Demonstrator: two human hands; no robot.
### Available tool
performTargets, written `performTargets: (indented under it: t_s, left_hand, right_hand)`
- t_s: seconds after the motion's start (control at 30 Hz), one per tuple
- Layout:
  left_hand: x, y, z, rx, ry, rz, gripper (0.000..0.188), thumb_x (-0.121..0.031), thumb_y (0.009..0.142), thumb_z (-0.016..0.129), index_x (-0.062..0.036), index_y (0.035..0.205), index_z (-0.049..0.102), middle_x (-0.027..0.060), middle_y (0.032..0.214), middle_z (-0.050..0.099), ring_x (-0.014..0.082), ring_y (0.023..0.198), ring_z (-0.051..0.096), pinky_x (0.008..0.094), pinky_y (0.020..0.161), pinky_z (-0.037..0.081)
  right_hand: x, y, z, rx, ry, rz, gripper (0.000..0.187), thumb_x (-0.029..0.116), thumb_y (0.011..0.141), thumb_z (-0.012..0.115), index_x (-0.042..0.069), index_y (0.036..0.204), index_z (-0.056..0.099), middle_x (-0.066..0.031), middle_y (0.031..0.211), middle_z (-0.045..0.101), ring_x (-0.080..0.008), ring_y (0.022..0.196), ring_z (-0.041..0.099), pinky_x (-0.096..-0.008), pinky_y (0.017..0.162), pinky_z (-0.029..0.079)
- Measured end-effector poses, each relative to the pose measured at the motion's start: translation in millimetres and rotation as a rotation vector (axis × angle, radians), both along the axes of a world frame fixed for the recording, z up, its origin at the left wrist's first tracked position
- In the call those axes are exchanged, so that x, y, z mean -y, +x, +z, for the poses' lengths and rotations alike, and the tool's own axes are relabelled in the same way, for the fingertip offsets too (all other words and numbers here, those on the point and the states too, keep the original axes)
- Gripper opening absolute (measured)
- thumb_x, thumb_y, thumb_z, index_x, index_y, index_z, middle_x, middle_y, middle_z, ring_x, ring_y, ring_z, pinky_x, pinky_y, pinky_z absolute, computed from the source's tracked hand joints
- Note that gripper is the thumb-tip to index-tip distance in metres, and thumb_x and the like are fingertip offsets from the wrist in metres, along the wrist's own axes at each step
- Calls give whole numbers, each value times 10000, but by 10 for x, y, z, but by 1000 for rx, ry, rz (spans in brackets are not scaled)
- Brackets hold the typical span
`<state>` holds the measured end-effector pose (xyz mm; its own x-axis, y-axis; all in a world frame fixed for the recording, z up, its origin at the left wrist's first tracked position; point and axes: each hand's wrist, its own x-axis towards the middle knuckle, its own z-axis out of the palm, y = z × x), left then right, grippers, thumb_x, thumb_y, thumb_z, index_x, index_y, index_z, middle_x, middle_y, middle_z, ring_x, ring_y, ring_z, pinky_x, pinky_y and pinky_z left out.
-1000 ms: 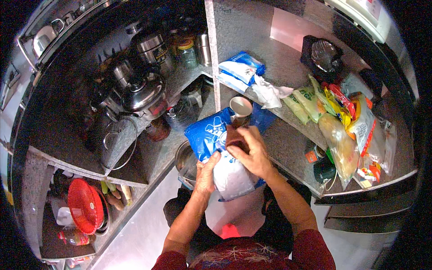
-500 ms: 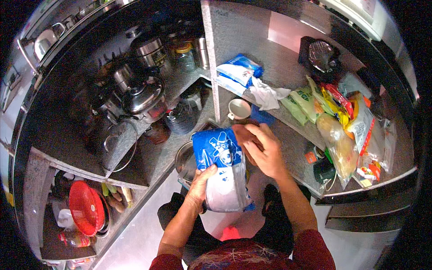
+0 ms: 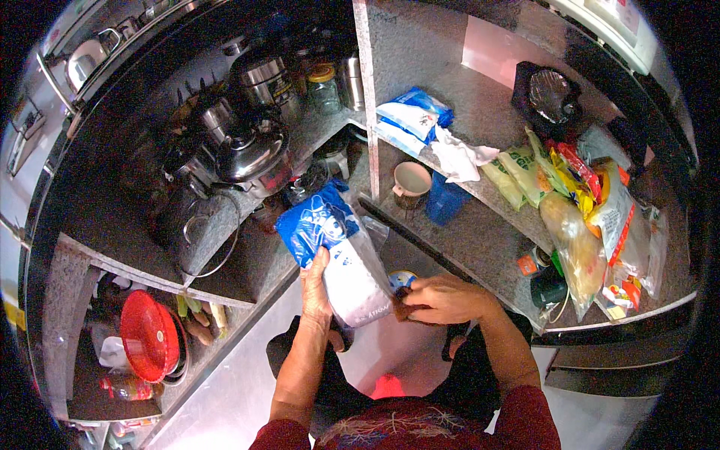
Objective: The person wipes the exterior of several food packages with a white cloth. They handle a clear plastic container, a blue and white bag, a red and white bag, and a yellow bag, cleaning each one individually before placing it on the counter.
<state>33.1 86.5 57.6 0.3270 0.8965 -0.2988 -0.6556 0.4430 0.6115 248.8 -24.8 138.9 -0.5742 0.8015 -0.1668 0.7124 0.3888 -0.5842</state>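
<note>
A blue and white soft plastic pack (image 3: 341,259) is in my left hand (image 3: 316,285), whose fingers and thumb grip it from its left side. The pack tilts, with its blue end to the upper left and its white end toward me. At the white end's lower right corner is my right hand (image 3: 450,300), its fingers curled together. What those fingers pinch, the pack's corner or something else, is hard to make out. A small blue and white round thing (image 3: 403,280) shows just above the right fingers, partly hidden.
A pink-rimmed cup (image 3: 412,180) and a blue container (image 3: 448,201) stand on the lower shelf. Another blue and white pack (image 3: 415,120) lies above them. Filled plastic bags (image 3: 574,236) crowd the right. Steel pots (image 3: 253,159) stand left, above red basins (image 3: 150,337).
My right hand has moved from the pack's upper right edge down to its lower right corner. The pack has swung so that its blue end leans left. The view has shifted slightly.
</note>
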Motion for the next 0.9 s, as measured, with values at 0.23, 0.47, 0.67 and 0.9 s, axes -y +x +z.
performTargets:
  t_s: [0.23,0.47,0.67,0.9]
  left_hand:
    - [108,14,164,24,-55,-145,502,-339,735,710,-77,1123,528,64,969,625,215,842,623,376,750,527]
    - [359,290,186,43,11,-274,505,-255,730,723,-84,1156,513,71,1023,616,224,889,614,384,794,514]
    - [269,368,79,-429,388,31,821,-203,681,779,-133,1336,288,101,1204,455,213,1024,489,349,822,460]
    - [359,469,165,-201,614,-86,890,-352,754,647,-98,1422,116,105,1316,364,240,1167,398,348,994,310]
  right_hand:
    - [-71,204,316,-798,-101,-842,251,244,842,582,30,971,603,-31,814,598,-133,686,556,-298,611,448]
    - [-254,-134,-78,-821,-59,-722,509,343,744,696,28,1116,546,-32,912,622,-121,758,578,-263,684,467]
    - [-266,-180,-313,-1064,-135,-851,380,190,754,694,17,1062,554,-56,851,622,-98,770,559,-267,693,461]
    - [-262,-587,-452,-317,534,-845,255,169,745,661,33,904,516,-118,774,530,-263,657,561,-357,567,448]
